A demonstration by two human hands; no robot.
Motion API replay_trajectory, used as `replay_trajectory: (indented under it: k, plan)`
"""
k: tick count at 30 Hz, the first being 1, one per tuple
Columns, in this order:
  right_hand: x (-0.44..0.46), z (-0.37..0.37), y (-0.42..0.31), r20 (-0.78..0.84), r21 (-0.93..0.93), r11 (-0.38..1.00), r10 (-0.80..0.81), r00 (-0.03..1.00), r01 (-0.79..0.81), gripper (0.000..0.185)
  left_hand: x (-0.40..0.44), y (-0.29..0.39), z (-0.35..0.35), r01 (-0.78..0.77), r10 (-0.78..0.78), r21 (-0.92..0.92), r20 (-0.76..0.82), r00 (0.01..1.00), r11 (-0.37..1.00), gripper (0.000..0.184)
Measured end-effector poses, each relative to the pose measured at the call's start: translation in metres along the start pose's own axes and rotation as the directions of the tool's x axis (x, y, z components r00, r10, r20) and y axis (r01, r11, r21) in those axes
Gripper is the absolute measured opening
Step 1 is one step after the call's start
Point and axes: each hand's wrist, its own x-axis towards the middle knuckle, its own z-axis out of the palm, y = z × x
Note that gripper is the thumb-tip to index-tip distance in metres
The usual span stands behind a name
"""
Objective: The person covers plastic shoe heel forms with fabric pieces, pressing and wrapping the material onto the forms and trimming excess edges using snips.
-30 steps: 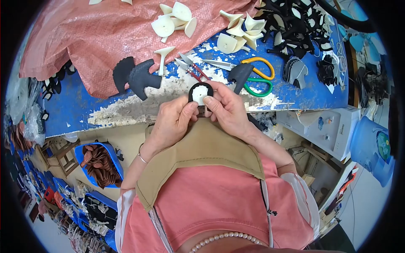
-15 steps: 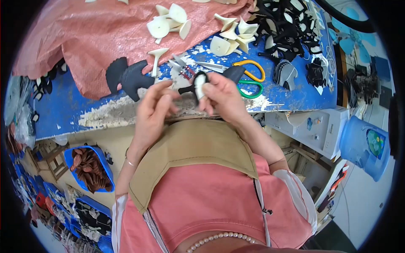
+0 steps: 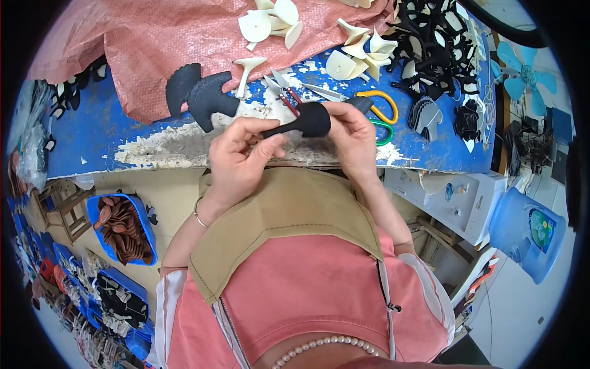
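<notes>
A black-covered shoe heel (image 3: pixel 314 119) is held between my two hands above the table's front edge. My left hand (image 3: pixel 241 152) pinches its narrow end, thumb below and fingers above. My right hand (image 3: pixel 351 130) grips the wide end at its edge. Just behind it lie small snips with red handles (image 3: pixel 290 101). Scissors with one orange and one green handle (image 3: pixel 386 106) rest beyond my right hand, partly hidden. Flat black cover pieces (image 3: pixel 212 101) lie beyond my left hand. A bare white heel (image 3: pixel 247 75) stands close to them.
Several white heels (image 3: pixel 255 26) sit on a pink woven sack (image 3: pixel 166 37). Black-covered heels (image 3: pixel 430 49) are heaped at the back right. Grey cut pieces (image 3: pixel 424 115) lie at the right. Below left, a blue bin (image 3: pixel 147 227) holds brown pieces.
The heel has turned: its white inner side faced up, and now its black outer side does. My left hand, apart from it with loose fingers, has closed on the narrow end.
</notes>
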Motion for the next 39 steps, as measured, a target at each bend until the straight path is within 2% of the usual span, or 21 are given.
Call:
replay_trajectory:
  k: [2,3,7,12,18,22,28,32,38,39]
  plan:
    - [-0.005,0.002,-0.011,-0.056,-0.022,1.0,-0.021,0.998,0.02,0.029,-0.002,-0.007,0.002,-0.209,0.213,0.12,-0.023,0.977,0.97,0.021]
    - [-0.007,0.006,-0.014,-0.058,-0.023,1.0,-0.02,0.998,0.018,0.029,-0.002,-0.008,0.003,-0.207,0.211,0.119,-0.021,0.977,0.971,0.021]
    - [-0.013,0.032,-0.016,-0.105,0.099,0.982,-0.152,0.983,0.162,0.034,0.001,-0.01,0.007,-0.415,0.452,0.359,-0.021,0.892,0.836,0.019]
    - [-0.007,0.04,-0.007,-0.078,-0.044,0.985,-0.169,0.982,0.166,0.037,-0.003,-0.015,0.014,-0.487,0.538,0.44,0.01,0.843,0.754,0.021]
    - [-0.007,0.031,-0.005,-0.075,-0.069,0.99,-0.131,0.989,0.126,0.037,-0.002,-0.017,0.015,-0.559,0.62,0.533,0.079,0.781,0.636,0.024]
    - [-0.004,0.027,-0.004,-0.093,-0.069,0.997,-0.054,0.994,0.047,0.035,0.001,-0.02,0.015,-0.651,0.692,0.547,0.169,0.702,0.527,0.024]
    - [-0.003,0.025,-0.006,-0.076,-0.082,0.994,-0.082,0.994,0.076,0.029,0.001,-0.017,0.016,-0.635,0.701,0.562,0.13,0.701,0.53,0.024]
    - [-0.005,0.039,0.003,-0.105,-0.048,0.982,-0.188,0.977,0.183,0.028,0.003,-0.019,0.017,-0.667,0.728,0.55,0.146,0.67,0.503,0.024]
    - [-0.002,0.03,0.003,-0.123,-0.125,0.985,-0.133,0.983,0.118,0.035,0.002,-0.024,0.016,-0.667,0.708,0.533,0.168,0.686,0.52,0.024]
    - [-0.001,0.024,0.003,-0.084,-0.124,0.987,-0.112,0.99,0.101,0.037,0.0,-0.024,0.015,-0.631,0.675,0.514,0.129,0.727,0.581,0.024]
